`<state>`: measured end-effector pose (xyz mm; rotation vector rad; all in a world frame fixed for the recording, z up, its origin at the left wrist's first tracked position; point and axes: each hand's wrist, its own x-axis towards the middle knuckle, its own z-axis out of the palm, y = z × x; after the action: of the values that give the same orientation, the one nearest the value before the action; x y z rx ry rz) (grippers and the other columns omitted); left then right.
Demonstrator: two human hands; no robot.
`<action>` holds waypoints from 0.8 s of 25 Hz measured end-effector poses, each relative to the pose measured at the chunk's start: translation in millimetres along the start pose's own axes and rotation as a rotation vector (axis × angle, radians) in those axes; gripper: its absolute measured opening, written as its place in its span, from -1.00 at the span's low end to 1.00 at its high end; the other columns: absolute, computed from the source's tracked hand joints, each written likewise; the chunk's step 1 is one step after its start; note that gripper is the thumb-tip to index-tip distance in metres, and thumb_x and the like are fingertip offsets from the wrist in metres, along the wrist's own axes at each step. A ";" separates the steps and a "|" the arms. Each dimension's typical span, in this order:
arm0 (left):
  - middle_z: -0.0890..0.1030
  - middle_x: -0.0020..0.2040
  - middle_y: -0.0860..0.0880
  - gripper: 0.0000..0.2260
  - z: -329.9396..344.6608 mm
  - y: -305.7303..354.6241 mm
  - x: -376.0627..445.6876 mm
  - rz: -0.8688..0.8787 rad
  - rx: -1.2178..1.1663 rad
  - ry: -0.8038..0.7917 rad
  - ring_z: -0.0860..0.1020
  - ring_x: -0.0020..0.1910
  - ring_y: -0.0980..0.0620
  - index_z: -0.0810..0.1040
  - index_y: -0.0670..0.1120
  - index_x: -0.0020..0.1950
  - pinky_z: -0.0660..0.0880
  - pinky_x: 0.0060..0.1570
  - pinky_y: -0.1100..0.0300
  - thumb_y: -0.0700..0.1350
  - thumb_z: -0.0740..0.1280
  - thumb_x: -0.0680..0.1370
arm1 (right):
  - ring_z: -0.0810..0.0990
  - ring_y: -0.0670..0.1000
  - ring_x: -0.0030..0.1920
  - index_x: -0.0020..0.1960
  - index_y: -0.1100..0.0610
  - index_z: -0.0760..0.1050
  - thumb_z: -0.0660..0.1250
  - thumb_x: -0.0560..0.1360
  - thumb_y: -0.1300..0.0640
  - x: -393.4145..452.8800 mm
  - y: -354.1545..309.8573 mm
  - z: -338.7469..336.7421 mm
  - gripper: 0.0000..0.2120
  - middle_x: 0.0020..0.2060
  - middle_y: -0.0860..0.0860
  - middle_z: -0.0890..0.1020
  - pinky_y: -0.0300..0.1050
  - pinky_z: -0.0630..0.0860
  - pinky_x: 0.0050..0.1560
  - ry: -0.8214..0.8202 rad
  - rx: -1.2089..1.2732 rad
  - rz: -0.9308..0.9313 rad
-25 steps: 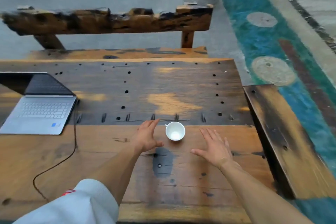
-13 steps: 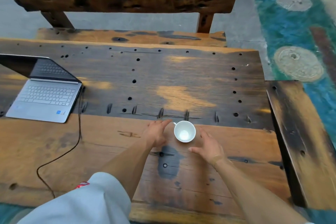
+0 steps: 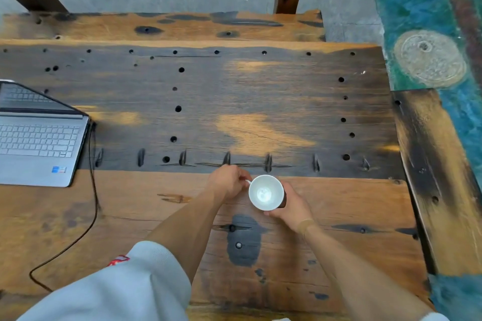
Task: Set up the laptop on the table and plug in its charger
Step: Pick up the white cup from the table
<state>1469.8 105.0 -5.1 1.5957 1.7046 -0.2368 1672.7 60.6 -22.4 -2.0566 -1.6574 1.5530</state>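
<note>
- Head view: the laptop (image 3: 39,138) sits open on the table (image 3: 260,101), at its left edge, keyboard showing and screen tilted back.
- A dark cable (image 3: 91,206) runs from the laptop's right side, down across the wood toward the near edge, then out of sight; the plug at the far end is hidden, so whether it reaches a socket cannot be told.
- Well to the right of the laptop, a white cup (image 3: 266,192) stands on the lighter near plank.
- The left hand (image 3: 228,181) has its fingers curled in at the cup's handle, apparently pinching it.
- The right hand (image 3: 293,206) wraps fingers and thumb round the cup's far and near sides.
- Risk, as I judge it: the cup is gripped from both sides, so an uneven lift could tip it; whether it holds any liquid cannot be told.
- If the cup travels toward the laptop, a spill or knock there would matter most, and the slack cable lies across that path, easy to snag with a forearm or the loose pale sleeve (image 3: 125,286).
- Around the laptop: a wooden bench (image 3: 182,26) beyond the table, another bench (image 3: 438,177) far to the right.
</note>
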 end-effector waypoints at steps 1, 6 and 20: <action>0.69 0.08 0.03 -0.82 -1.0 -1.9 0.4 0.000 0.006 0.000 0.60 0.08 -0.03 0.66 0.14 0.12 0.55 0.07 0.06 -0.01 0.32 0.56 | 0.55 0.01 0.13 0.28 -0.31 0.32 0.58 0.10 -0.07 0.9 -0.4 -0.5 -0.18 0.11 -0.18 0.61 0.02 0.51 0.14 0.000 0.038 0.000; 0.70 0.06 0.03 -0.83 -9.6 -0.7 -12.3 0.016 -0.027 0.038 0.61 0.06 -0.02 0.67 0.09 0.11 0.56 0.03 0.08 0.01 0.37 0.55 | 0.56 -0.05 0.09 0.16 -0.30 0.41 0.61 0.15 0.15 -3.4 -8.6 -11.1 -0.28 0.02 -0.22 0.62 -0.08 0.51 0.10 -0.011 0.145 -0.003; 0.70 0.03 -0.05 -0.81 -18.3 90.7 -72.4 0.291 -0.090 0.057 0.60 0.01 -0.02 0.69 -0.07 0.10 0.54 0.10 0.08 -0.06 0.44 0.52 | 0.55 0.07 0.22 0.35 0.10 0.45 0.55 0.21 0.45 -112.3 7.0 -85.9 -0.23 0.16 0.04 0.61 -0.07 0.53 0.15 0.209 0.294 -0.061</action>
<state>1539.0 78.5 86.0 1.7707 1.4795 0.0306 1750.4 14.5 86.6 -1.9208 -1.3193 1.4088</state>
